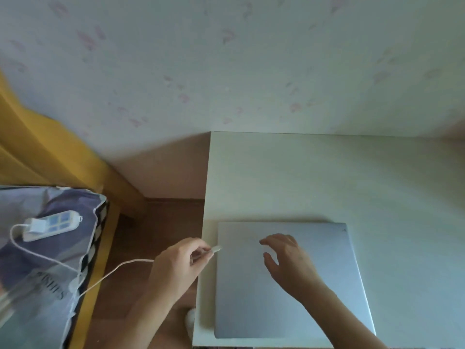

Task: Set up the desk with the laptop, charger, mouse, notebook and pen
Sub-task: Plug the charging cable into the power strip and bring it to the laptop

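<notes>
One closed silver laptop (289, 280) lies flat on the white desk (327, 177), occupying the near-left portion of the top, its left edge running just inside the desk's left edge. Lid is shut; a small mark shows at its far-right corner.

Charger cable (120, 267) — white — runs from the left hand (180, 265) toward 9 o'clock, sagging across the gap between desk and bed. Its plug tip (217, 248) sits at the laptop's left edge, at about 9 o'clock from the lid's centre; whether it is seated in a port cannot be told. The cable's far end leads to a white charger block (37, 226) plugged into a white power strip (51, 225), which rests on the bedding (50, 260) well apart from the desk.

Left hand: fingers pinched on the cable just behind the plug tip, thumb and forefinger closed around it. Right hand (289, 260): hovering over or resting on the lid's far-left area — contact cannot be confirmed — fingers spread and curled, grasping nothing.

Outward: brown wooden floor (151, 227) lies between desk and bed; a yellow curtain (37, 147) hangs at 10 o'clock; pale wallpaper with faint pink marks (226, 59) fills the field at 12 o'clock. Image is somewhat blurred.
</notes>
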